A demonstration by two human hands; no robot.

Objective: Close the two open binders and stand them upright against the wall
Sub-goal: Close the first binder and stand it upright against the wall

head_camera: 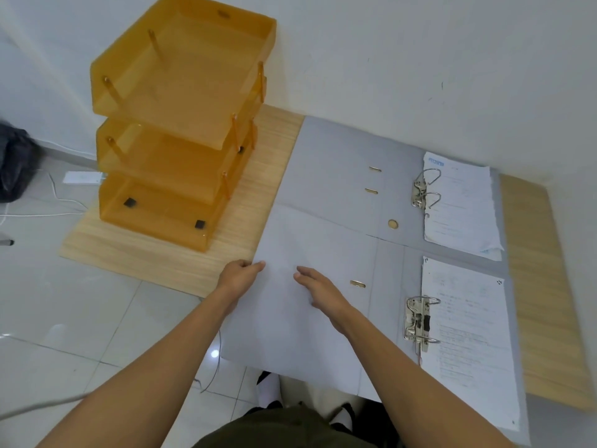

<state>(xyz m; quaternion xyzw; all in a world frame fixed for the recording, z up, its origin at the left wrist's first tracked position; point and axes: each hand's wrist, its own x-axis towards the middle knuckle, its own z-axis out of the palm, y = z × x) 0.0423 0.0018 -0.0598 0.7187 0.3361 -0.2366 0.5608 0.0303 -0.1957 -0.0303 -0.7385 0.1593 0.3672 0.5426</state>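
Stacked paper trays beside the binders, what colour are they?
The stacked trays are translucent orange-amber; the head view, the only one here, shows it plainly.

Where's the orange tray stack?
In the head view the orange tray stack stands upper left on the wooden table, by the wall, just left of the far open binder.

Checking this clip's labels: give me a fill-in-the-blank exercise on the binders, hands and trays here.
The near binder and far binder both lie ___, covers spread on the desk.
The orange tray stack has ___ tiers.
The left hand grips the near binder's cover at its ___ edge; the right hand rests flat on it.
The near binder's papers sit ___ of its ring mechanism.
Missing: open; three; left; right.
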